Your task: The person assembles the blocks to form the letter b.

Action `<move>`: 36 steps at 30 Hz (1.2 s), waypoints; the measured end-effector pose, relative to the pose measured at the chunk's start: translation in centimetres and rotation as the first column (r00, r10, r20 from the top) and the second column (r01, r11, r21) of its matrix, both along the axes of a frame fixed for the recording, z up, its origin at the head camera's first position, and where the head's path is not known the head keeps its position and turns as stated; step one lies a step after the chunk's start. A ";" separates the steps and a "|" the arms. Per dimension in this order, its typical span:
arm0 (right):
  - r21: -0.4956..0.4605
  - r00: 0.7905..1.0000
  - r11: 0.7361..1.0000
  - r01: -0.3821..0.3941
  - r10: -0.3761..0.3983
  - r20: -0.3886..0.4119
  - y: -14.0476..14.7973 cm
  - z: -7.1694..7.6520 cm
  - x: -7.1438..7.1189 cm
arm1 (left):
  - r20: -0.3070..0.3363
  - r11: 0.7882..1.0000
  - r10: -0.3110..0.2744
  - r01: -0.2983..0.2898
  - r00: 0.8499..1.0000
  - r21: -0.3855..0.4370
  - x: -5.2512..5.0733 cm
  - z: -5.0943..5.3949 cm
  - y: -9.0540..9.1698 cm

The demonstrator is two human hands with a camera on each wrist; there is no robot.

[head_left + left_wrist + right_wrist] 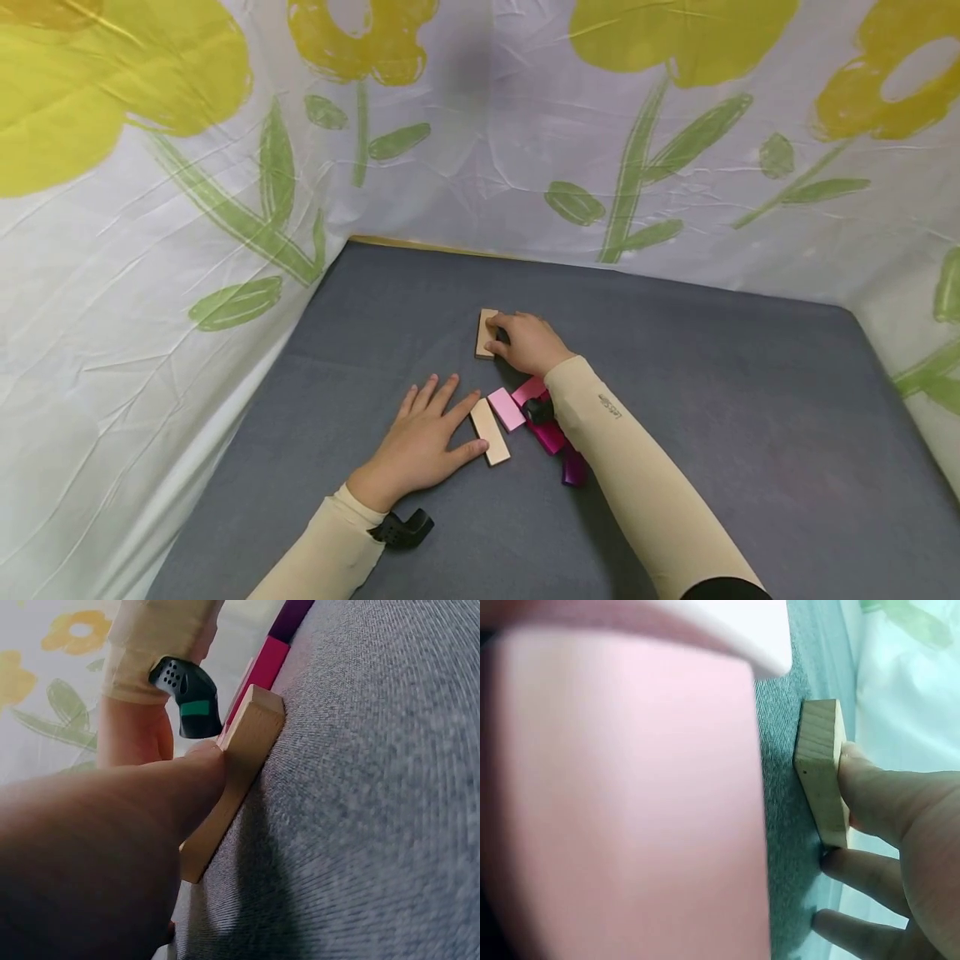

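Note:
My left hand (420,446) lies spread over the cloth, its index fingertip and thumb touching a natural wooden block (491,433). The left wrist view shows the thumb against the edge of that wooden block (251,742). Farther off, my right hand (531,343) bends its thumb and index finger onto another flat wooden block (486,321). In the right wrist view the thumb rests on the face of this wooden block (819,761). Between the hands lie a light pink block (506,409), a pink block (528,389), a magenta block (549,437) and a purple block (573,468), partly hidden by the right forearm.
A grey cloth (720,400) covers the table. White fabric (487,150) with yellow flowers hangs behind and along the sides. Large in the right wrist view, a blurred pink block (645,787) stands close to the camera.

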State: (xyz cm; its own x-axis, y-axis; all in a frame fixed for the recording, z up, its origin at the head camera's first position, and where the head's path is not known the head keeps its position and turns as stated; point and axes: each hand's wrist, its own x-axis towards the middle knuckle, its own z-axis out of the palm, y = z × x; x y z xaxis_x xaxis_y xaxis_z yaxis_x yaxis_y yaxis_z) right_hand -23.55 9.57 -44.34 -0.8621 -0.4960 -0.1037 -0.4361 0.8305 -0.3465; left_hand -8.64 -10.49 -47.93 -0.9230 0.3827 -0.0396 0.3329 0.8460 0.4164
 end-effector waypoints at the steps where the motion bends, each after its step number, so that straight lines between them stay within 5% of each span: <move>1: -0.006 1.000 1.000 0.000 0.000 -0.001 -0.1 0.0 0.0 | -0.003 1.000 0.000 0.000 1.000 0.000 0.0 0.0 0.0; 27: -0.035 0.997 0.999 0.017 -0.014 0.082 -0.9 -0.4 -0.3 | -0.097 1.000 -0.002 0.003 0.995 0.009 0.3 0.2 1.0; 36: -0.052 0.990 0.998 0.039 -0.032 0.137 -0.3 -0.3 0.4 | -0.134 0.997 -0.056 0.064 0.989 0.052 0.3 0.2 0.8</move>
State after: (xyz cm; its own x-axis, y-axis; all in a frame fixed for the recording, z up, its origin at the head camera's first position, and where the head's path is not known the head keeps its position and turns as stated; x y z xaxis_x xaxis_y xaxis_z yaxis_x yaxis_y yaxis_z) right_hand -23.11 9.26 -44.65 -0.8591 -0.4734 -0.1946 -0.3525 0.8229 -0.4456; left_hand -8.34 -9.70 -47.69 -0.8940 0.4356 0.1047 0.4377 0.7997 0.4109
